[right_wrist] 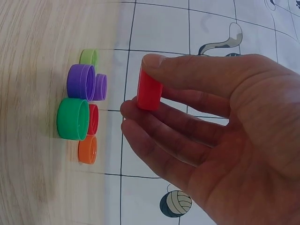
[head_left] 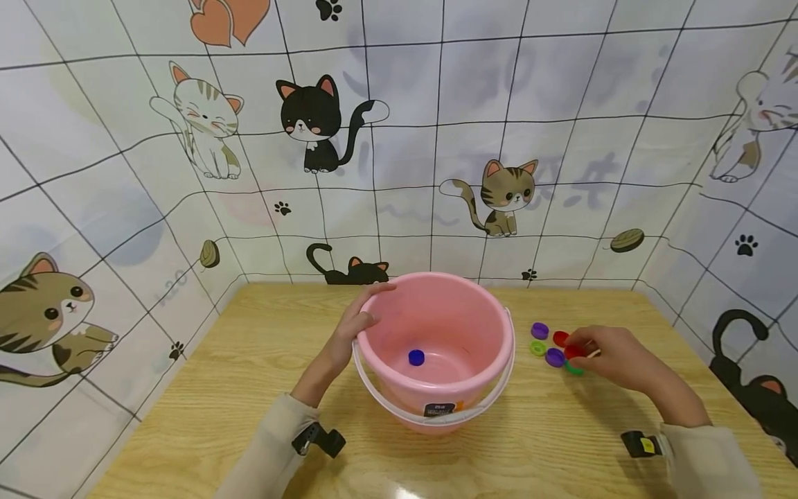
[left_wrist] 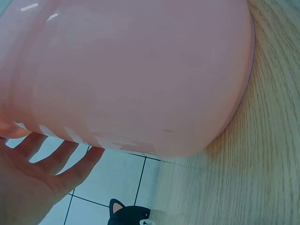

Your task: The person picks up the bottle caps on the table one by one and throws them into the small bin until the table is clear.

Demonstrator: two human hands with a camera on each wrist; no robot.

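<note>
A pink bucket [head_left: 436, 398] stands upright on the table, its white handle [head_left: 399, 410] hanging down at the front. Inside, on the bottom, lies a blue bottle cap [head_left: 416, 357]. My left hand [head_left: 339, 339] holds the bucket's left rim, thumb over the edge and fingers against the outer wall. Between thumb and fingertips, my right hand [head_left: 623, 357] pinches a red bottle cap [right_wrist: 150, 91], held above the table. Beside that hand are two purple caps [right_wrist: 80, 82], a light green cap [head_left: 538, 348], a green cap [right_wrist: 72, 119], another red cap [head_left: 561, 338] and an orange cap [right_wrist: 87, 149].
The wooden table [head_left: 268, 416] ends at the back and sides against a white cloth [head_left: 411, 159] with a grid and cartoon cats. The loose caps lie close together, right of the bucket.
</note>
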